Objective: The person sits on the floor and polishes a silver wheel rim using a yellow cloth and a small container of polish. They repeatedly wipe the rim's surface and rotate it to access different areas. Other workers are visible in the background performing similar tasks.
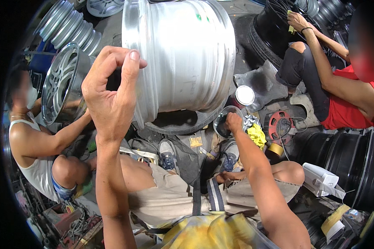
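A large bare-metal wheel rim [187, 58] lies on its side in front of me, above a black tyre [183, 128]. My left hand [110, 93] is raised at the rim's left flange, with thumb and forefinger pressed together. Whether anything is between those fingertips, I cannot make out. Lower right of the rim, my right hand [234, 122] reaches into a clear round tub [221, 132] with a dark inside. Its fingers are curled down, and their tips are hidden. A can with a white lid [245, 95] stands just behind the tub.
Beside the tub lie crumpled yellow paper [256, 136], a red reel [280, 126] and a yellow tape roll [275, 149]. A co-worker at left handles a spoked wheel [62, 83]; another at right works over a black wheel [274, 29]. Black rims [336, 162] lie at right.
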A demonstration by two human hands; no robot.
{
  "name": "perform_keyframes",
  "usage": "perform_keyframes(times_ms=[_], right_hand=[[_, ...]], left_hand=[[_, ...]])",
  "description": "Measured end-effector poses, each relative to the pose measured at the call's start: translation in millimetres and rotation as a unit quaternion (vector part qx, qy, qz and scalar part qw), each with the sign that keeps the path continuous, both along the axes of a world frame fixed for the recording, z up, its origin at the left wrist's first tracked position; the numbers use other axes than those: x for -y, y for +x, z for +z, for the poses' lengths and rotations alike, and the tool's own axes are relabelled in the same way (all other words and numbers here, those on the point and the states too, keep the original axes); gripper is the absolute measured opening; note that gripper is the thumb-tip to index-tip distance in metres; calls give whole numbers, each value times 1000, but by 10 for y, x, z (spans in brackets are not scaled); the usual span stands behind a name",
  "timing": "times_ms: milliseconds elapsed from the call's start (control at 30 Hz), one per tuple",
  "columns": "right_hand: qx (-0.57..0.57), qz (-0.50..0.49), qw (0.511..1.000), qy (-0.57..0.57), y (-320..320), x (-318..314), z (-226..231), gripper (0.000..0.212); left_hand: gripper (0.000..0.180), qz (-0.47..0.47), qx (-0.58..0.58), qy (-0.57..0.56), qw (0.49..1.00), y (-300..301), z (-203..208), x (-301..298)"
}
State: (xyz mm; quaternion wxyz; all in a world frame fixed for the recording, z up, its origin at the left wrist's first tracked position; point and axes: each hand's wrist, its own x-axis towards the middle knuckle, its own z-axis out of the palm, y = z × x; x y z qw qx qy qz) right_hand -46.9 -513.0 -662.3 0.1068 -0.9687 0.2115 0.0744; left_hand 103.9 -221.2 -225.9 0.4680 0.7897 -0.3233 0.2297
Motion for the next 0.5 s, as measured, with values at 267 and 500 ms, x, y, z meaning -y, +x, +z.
perform_keyframes(times_ms=[267,500], right_hand=[[-65,92,994,3,80,513,32,14],[-150,68,951,261,237,629,827,31]], left_hand=[[17,-24,24,-6,999,68,17,27],[17,-4,16,-9,1000,42,8,-50]])
